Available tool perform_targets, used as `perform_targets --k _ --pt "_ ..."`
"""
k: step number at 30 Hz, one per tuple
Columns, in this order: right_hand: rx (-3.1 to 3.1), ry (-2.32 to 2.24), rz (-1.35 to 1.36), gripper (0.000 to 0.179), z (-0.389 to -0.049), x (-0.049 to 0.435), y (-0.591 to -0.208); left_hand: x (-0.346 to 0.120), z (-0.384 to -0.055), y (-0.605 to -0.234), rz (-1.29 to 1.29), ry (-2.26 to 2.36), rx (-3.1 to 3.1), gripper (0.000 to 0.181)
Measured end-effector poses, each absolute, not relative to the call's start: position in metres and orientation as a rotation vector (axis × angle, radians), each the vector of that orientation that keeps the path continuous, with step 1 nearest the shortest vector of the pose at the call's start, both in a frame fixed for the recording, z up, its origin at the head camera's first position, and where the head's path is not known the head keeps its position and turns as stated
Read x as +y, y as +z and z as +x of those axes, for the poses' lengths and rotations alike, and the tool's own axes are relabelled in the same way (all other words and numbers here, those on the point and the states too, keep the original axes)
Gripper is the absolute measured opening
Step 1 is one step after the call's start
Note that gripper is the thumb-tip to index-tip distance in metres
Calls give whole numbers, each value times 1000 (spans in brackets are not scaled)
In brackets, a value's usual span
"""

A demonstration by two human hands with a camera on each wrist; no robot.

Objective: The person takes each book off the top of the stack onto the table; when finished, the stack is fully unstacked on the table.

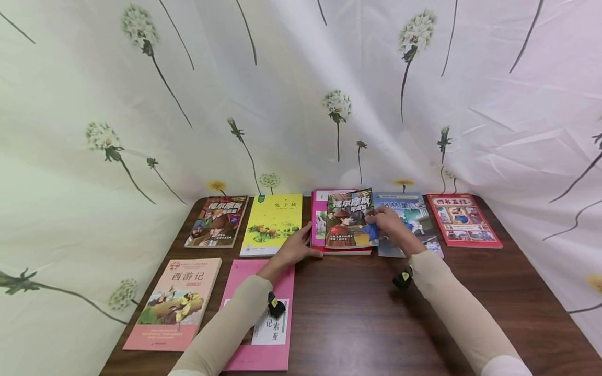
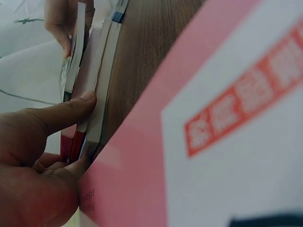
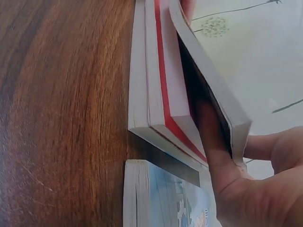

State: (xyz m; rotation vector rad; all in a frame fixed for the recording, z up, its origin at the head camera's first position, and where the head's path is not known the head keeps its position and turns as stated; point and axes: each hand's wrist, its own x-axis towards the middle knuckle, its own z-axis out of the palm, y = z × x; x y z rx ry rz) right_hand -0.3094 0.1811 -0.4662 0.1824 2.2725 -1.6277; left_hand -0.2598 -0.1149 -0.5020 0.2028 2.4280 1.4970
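My right hand (image 1: pixel 391 223) pinches the right edge of a dark comic-style paperback book (image 1: pixel 345 222), with a man in a brown cap on its cover. That book is tilted up over a small stack. In the right wrist view, one finger is between the raised book (image 3: pixel 213 71) and the stack, opposite the thumb. Beneath it lie a pink book (image 1: pixel 320 196), a red-edged book (image 1: pixel 348 251) and a pale-edged one (image 3: pixel 138 94). At the stack's front left corner is my left hand (image 1: pixel 292 248), thumb along the front edges and fingers against the left side.
A yellow book (image 1: pixel 271 222) and another dark comic book (image 1: pixel 216 222) lie left of the stack. To its right are a blue book (image 1: pixel 414 209) and a red book (image 1: pixel 465 219). A peach book (image 1: pixel 174 303) and a pink book (image 1: pixel 263 357) lie nearer on the brown table (image 1: pixel 348 324).
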Motion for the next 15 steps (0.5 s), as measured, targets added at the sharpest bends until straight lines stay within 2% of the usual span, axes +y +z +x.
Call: perform_targets --k 7,11,15 --pt "2236 -1744 152 32 -304 188 -466 -113 -259 -501 201 1492 2426 114" --pt "2146 -1830 137 16 -300 191 -463 -114 -261 -502 198 1502 2408 114" --pt "2087 -1867 121 14 -294 192 -457 -115 -262 -502 183 1502 2410 114"
